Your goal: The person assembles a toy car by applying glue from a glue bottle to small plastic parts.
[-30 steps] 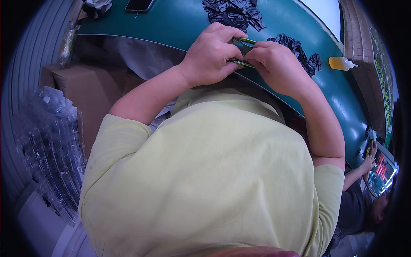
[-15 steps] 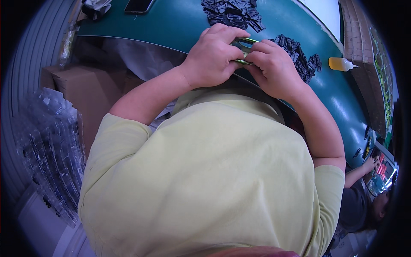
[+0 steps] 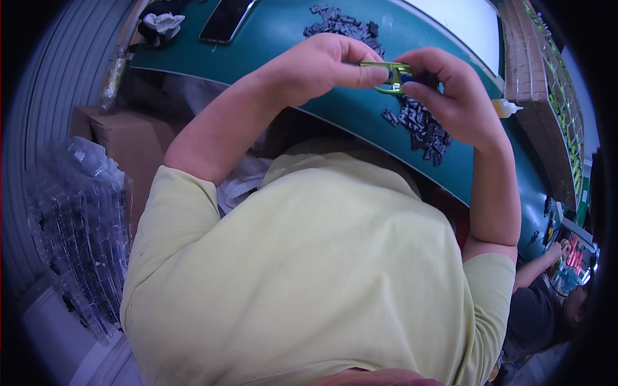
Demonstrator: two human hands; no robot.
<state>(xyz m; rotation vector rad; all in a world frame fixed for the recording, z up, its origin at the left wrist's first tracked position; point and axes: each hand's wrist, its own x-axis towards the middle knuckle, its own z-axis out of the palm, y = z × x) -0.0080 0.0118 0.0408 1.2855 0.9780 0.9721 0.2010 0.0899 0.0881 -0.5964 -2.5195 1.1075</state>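
A small, shiny lime-green frame [image 3: 394, 87] with an opening through it is held up over the green table. My left hand [image 3: 315, 72] pinches its left end, the thumb lying across the front. On the other end, the thumb and fingers of my right hand [image 3: 456, 93] grip it. A small dark bit shows by the right fingertips, too unclear to name. Below and behind the right hand lies a pile of small dark grey flat pieces [image 3: 425, 132]. Beyond the frame is a second pile of such pieces [image 3: 344, 27], partly hidden by my left hand.
A black phone [image 3: 227, 20] lies far left on the table [image 3: 283, 26]. At right stand a bottle with yellow liquid [image 3: 504, 108] and a cardboard box [image 3: 537, 109] with green pieces. A brown carton [image 3: 138, 138] and clear plastic packs [image 3: 84, 238] are at left. A co-worker [image 3: 537, 309] sits lower right.
Both hands have shifted, the right one up and to the right, and the frame has turned so its opening shows more. The camera view has shifted too, bringing more of the near pile into sight.
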